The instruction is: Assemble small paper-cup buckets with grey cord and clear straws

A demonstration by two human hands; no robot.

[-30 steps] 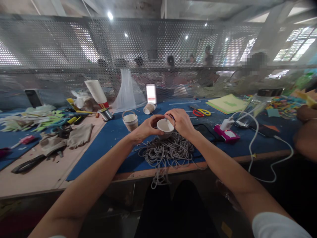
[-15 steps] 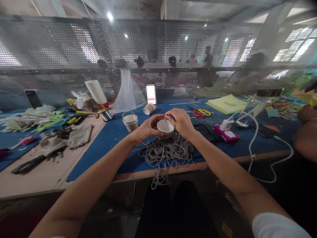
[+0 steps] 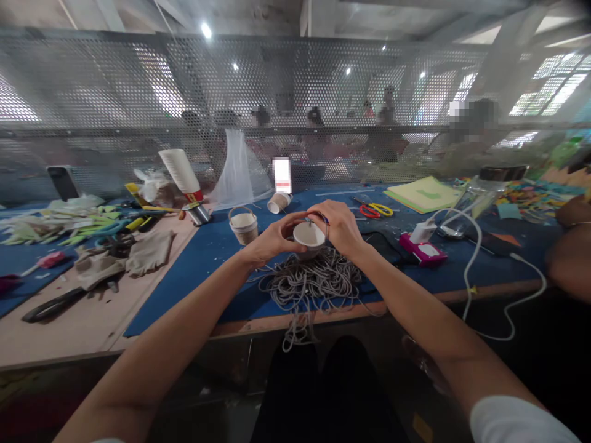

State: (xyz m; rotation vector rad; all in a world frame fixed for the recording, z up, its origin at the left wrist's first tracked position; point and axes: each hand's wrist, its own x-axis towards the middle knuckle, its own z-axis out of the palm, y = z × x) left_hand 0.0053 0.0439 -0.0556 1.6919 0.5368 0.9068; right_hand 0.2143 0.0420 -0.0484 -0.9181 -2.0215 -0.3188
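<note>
My left hand (image 3: 277, 237) is wrapped round the left side of a white paper cup (image 3: 308, 234), thumb and fingers on its wall. The cup's open mouth tilts toward me. At the far right of its rim, my right hand (image 3: 339, 224) is closed in a pinch on a thin cord, a short piece of which curves beside the cup. The fingertips partly hide it. Below both hands lies a tangled heap of grey cord (image 3: 314, 283), with loops hanging over the table edge. A similar cup with a cord handle (image 3: 244, 227) stands left of my hands.
Behind the hands, a cup (image 3: 279, 203) lies on its side. Scissors (image 3: 376, 210), a magenta device (image 3: 423, 249) with a white cable, and a glass jar (image 3: 475, 197) are to the right. Stacked cups (image 3: 179, 172) and gloves (image 3: 150, 252) are left. A perforated screen (image 3: 295, 80) closes the back.
Both hands and the held cup stay almost in the same place; only a very slight shift of the fingers shows. People behind the screen have moved a little.
</note>
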